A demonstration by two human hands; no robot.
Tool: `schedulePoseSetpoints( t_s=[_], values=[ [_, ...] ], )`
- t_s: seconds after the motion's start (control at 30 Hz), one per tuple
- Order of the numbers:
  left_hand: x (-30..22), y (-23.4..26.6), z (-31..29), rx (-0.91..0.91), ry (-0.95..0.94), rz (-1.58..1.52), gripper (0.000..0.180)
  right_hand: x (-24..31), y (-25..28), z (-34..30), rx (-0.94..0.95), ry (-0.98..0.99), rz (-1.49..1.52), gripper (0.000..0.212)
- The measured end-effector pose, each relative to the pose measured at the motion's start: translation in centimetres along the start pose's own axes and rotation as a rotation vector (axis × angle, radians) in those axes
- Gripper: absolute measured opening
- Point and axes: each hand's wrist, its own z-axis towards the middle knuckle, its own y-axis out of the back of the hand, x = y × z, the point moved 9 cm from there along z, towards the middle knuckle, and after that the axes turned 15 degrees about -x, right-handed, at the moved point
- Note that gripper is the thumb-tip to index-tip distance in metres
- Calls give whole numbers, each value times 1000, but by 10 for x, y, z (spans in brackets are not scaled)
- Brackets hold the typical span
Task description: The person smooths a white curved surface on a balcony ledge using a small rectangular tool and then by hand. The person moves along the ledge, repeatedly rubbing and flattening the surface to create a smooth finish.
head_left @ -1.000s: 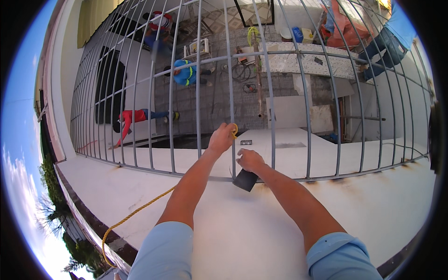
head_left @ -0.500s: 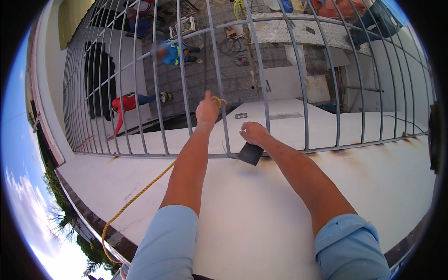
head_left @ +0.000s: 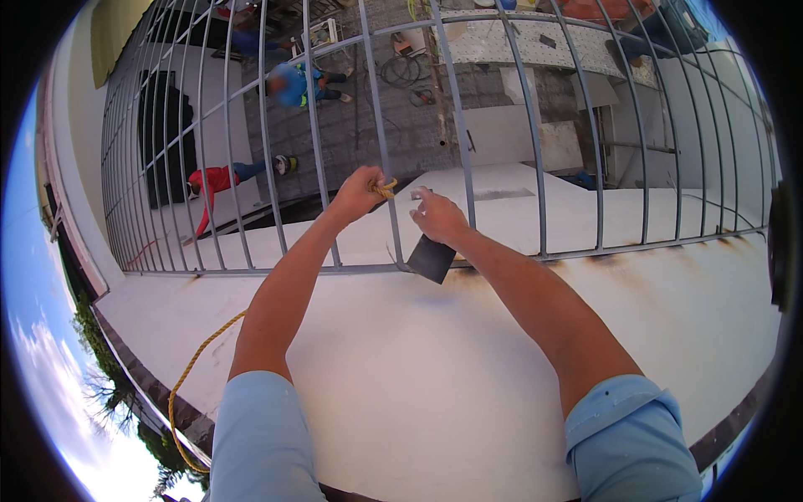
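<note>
A yellow rope (head_left: 203,350) comes up from the lower left, passes behind my left forearm and reaches a loop around a grey grille bar (head_left: 391,230). My left hand (head_left: 357,194) is closed on the rope at that loop, fingers curled against the bar. Just to its right, my right hand (head_left: 440,217) is raised, thumb and forefinger apart and pointing at the loop. A dark, flat, square sheet (head_left: 431,260) hangs below this hand, seemingly held by its lower fingers, which are hidden. What the sheet is made of, I cannot tell.
The metal grille (head_left: 544,192) rises from a white ledge (head_left: 435,376) with rust stains. Far below are a person in red (head_left: 219,180), a person in blue (head_left: 293,85), a cable (head_left: 403,71) and a speckled white panel (head_left: 502,42).
My left hand has gone from an outstretched finger to a closed grip at the rope loop. My right hand has shifted slightly left and up toward it, the dark sheet moving along.
</note>
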Motion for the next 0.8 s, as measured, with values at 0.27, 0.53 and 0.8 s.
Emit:
schedulePoseSetpoints(
  t_s=[0.27,0.53,0.8],
  values=[
    [-111,41,-53,-230,-786,401,42,55,4,-4,-85,192,84,58],
    [-8,18,-15,9,451,-240,80,30,6,12,-37,-106,676,35],
    [31,-12,2,125,430,-116,48,15,-1,10,17,-85,554,32]
  ],
)
